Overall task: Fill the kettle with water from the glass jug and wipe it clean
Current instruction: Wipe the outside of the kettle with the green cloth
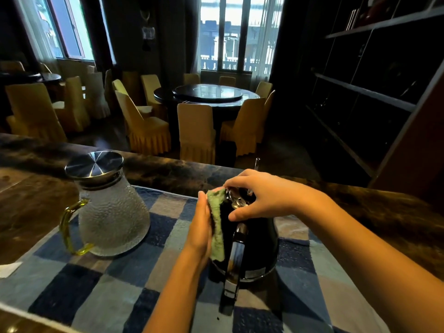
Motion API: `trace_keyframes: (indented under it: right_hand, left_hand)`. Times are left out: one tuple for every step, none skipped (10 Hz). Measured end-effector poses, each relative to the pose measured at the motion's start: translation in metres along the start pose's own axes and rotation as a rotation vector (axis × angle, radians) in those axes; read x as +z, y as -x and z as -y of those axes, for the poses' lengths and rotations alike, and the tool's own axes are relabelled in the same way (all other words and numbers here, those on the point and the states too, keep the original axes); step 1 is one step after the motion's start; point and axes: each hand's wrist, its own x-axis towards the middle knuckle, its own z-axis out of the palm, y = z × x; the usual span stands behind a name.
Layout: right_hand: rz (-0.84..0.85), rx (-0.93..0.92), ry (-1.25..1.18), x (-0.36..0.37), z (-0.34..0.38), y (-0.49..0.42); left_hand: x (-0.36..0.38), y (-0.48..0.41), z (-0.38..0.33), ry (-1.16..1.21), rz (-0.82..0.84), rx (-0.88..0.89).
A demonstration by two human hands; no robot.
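Note:
A black kettle [258, 248] stands upright on a blue checked cloth [101, 289], its handle facing me. My left hand [200, 227] presses a green cloth [217, 224] flat against the kettle's left side. My right hand [259, 195] rests on top of the kettle, fingers curled over its shiny lid. The glass jug [111, 212], textured with a metal lid and a yellow handle, stands to the left, apart from both hands.
The checked cloth lies on a dark wooden counter [384, 212]. A white paper scrap [8, 269] sits at the left edge. Beyond the counter are a round table [206, 94] with yellow-covered chairs, and dark shelving [365, 87] on the right.

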Motion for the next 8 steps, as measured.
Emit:
trace_keyframes:
  right_hand:
    - [0.058, -0.014, -0.012, -0.003, -0.003, 0.000]
    - [0.104, -0.006, -0.019, -0.006, -0.003, -0.002]
    - [0.104, 0.012, -0.022, -0.004, -0.002, -0.001]
    - [0.099, 0.024, -0.035, -0.004, -0.002, 0.002]
    - [0.095, 0.034, -0.048, -0.003, -0.002, 0.004]
    - [0.102, 0.039, -0.024, -0.003, -0.001, 0.003]
    - [0.104, 0.056, 0.009, -0.003, -0.001, 0.003]
    - [0.098, 0.058, 0.045, -0.004, 0.001, 0.004]
  left_hand:
    - [-0.021, 0.005, 0.031, -0.175, -0.112, -0.097]
    - [-0.022, 0.026, 0.054, -0.114, -0.200, -0.098]
    - [-0.008, 0.032, 0.036, -0.166, -0.116, 0.016]
    - [0.001, 0.006, -0.001, -0.273, -0.014, 0.114]
    - [0.005, -0.032, -0.024, -0.346, 0.099, 0.069]
    - [-0.001, -0.047, -0.022, -0.439, 0.264, -0.018]
    - [-0.008, -0.038, -0.011, -0.469, 0.149, -0.263]
    - [-0.032, -0.037, 0.017, -0.340, 0.050, -0.309]
